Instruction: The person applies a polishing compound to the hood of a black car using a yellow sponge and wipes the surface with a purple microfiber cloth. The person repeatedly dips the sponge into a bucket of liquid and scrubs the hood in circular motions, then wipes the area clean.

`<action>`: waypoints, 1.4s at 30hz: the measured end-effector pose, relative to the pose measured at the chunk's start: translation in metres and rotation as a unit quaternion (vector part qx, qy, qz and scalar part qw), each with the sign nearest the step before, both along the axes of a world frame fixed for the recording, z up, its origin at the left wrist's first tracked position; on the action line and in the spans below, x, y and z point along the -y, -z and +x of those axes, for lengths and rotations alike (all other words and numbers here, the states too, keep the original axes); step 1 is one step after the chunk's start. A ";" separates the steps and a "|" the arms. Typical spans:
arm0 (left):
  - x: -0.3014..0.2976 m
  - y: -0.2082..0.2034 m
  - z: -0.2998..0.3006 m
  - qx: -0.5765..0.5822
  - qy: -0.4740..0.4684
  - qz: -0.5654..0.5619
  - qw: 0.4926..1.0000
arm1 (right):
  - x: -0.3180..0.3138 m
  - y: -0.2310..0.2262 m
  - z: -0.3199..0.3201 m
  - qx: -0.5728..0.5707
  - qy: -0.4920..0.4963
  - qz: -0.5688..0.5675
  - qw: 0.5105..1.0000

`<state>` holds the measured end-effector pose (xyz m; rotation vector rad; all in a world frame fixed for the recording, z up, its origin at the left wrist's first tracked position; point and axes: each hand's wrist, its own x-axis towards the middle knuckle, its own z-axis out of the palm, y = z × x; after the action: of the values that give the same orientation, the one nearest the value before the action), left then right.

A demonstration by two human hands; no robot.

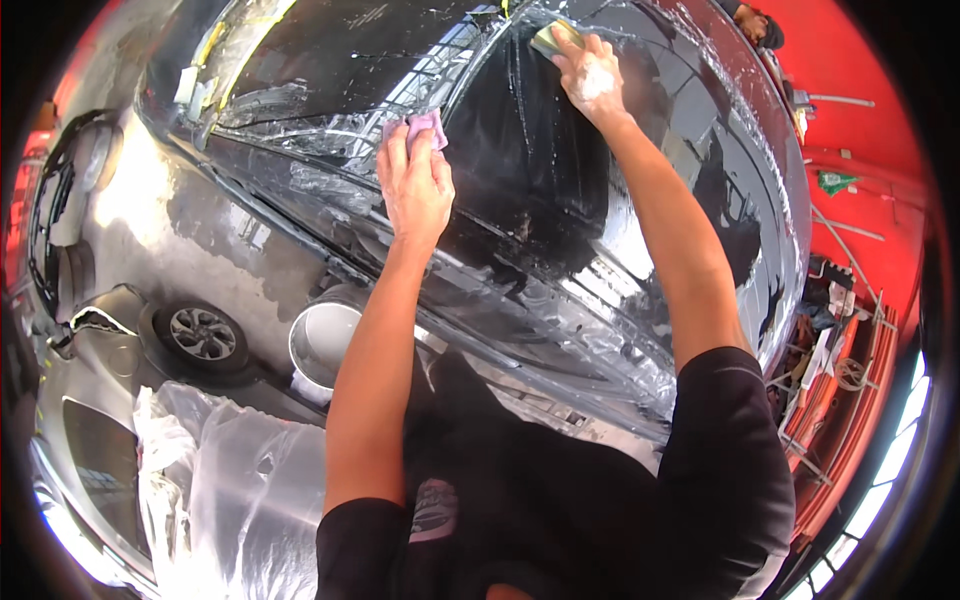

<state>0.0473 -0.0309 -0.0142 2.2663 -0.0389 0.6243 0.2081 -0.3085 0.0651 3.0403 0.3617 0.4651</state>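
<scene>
My left hand [412, 190] is closed around a crumpled purple cloth [430, 126], which rests on the wet, glossy black car panel [540, 170]. Farther off and to the right, my right hand [592, 85] grips a pale yellow-green block [546, 42] that looks like a sponge or sanding block. Its underside lies against the panel and is hidden. White suds or residue cover the back of that hand. Streaks of water and whitish film run over the panel, mostly along its creases and edges.
Clear plastic film with yellow tape [215, 75] covers part of the car at upper left. Below the panel's near edge stands a white bucket [325, 340]. A car with a dark wheel [207, 333] and plastic sheeting [260, 490] is at left. Red shelving [840, 400] lines the right.
</scene>
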 end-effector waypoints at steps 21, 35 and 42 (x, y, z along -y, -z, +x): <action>-0.004 -0.003 -0.005 -0.018 -0.021 -0.015 1.000 | 0.056 -0.040 -0.253 -0.069 -0.186 0.042 0.979; -0.010 0.001 -0.002 0.022 -0.062 -0.115 0.991 | 0.019 -0.043 -0.217 -0.082 -0.242 0.022 0.966; -0.001 0.002 -0.002 0.032 -0.031 -0.086 0.995 | -0.078 0.005 -0.048 -0.013 -0.164 -0.026 0.986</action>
<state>0.0457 -0.0303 -0.0158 2.0880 0.0522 0.7062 0.1597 -0.2307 0.0602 2.9443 0.8674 0.4203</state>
